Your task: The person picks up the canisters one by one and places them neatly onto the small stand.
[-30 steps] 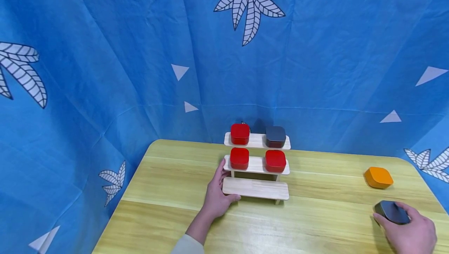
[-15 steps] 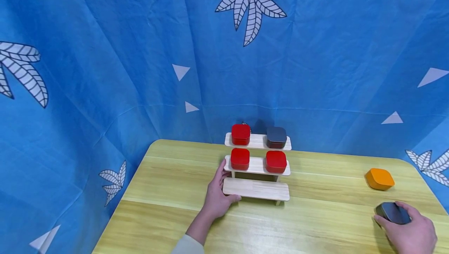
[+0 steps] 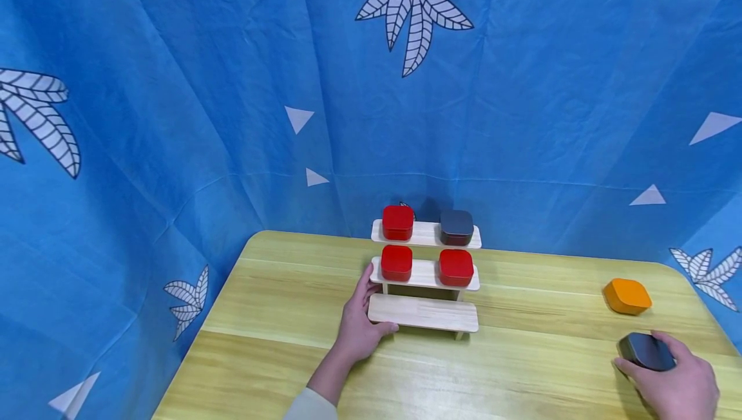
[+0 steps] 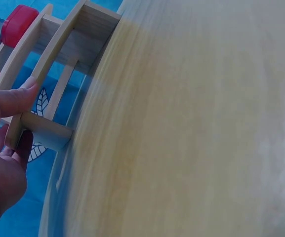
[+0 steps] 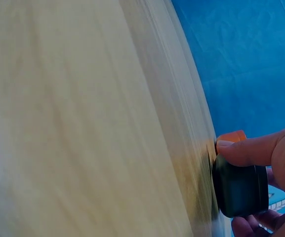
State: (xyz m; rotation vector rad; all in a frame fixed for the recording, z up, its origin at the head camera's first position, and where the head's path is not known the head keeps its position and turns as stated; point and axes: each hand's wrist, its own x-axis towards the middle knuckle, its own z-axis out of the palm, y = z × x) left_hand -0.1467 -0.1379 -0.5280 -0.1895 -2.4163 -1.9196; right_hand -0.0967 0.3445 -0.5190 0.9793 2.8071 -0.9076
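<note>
My left hand grips the left end of a three-tier wooden shelf, thumb at the front of the lowest tier and fingers behind. In the left wrist view the thumb lies on the edge of a shelf board. On the top tier sit a red tin and a dark tin. Two red tins, one left and one right, stand on the middle tier; the lowest tier is bare. At the far right my right hand holds another dark tin between thumb and fingers, at the tabletop.
An orange tin lies on the wooden table just behind the held dark tin. A blue patterned cloth hangs behind the table and along its left side. The table's right edge runs close by the right hand.
The right hand and its dark tin have shifted very slightly to the left. The left hand and the shelf stay in place.
</note>
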